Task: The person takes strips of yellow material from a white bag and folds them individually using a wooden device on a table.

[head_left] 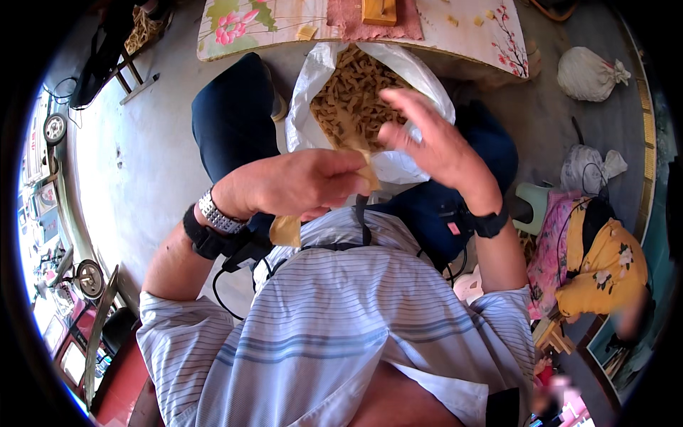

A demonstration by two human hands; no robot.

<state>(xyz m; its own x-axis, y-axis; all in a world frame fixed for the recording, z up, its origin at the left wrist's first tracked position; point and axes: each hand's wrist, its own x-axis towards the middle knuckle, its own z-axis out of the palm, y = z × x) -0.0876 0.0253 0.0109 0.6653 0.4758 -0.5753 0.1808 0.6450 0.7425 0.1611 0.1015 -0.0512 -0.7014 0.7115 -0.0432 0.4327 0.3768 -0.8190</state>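
My left hand (309, 179), with a metal-band watch (216, 213) at its wrist, grips a thin tan strip (368, 173) between thumb and fingers. Another tan end (286, 231) hangs below that hand; whether it is the same strip, I cannot tell. My right hand (427, 136) is raised over the right side of a white plastic sack (307, 117), its fingers apart and nothing in them. Between my knees, the sack's mouth gapes and shows many small brown, curled strip pieces (355, 85).
Beyond the sack stands a flower-printed table (299, 13) with a wooden block (379, 12) on a reddish cloth (341, 24). Small tan scraps (306, 33) lie there. Tied sacks (587, 73) rest on the floor at right, near a person in yellow floral clothing (608, 267).
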